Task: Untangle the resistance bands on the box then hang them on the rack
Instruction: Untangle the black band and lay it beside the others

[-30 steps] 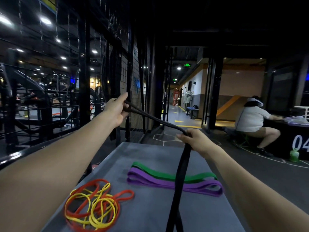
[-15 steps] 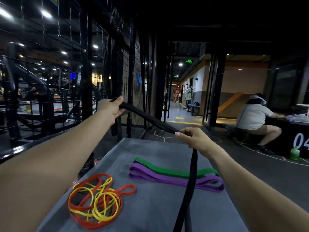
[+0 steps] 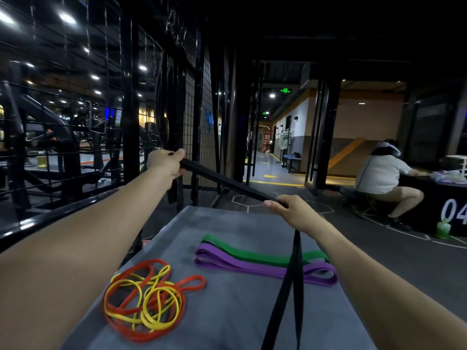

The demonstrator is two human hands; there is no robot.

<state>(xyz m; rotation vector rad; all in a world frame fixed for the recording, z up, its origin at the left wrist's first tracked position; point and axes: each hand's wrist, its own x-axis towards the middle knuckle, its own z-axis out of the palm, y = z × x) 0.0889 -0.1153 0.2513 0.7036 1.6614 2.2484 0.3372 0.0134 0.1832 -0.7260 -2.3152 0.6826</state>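
My left hand [image 3: 165, 161] and right hand [image 3: 290, 207] grip the black resistance band [image 3: 222, 180] taut, lifting it toward the rack [image 3: 192, 102].

Black band [image 3: 227, 181], grey box [image 3: 227, 311]

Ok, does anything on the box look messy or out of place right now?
Yes. The red and yellow bands lie knotted together in a heap at the near left of the box. The green band and purple band lie flat side by side. The black band is held taut between the left hand and right hand.
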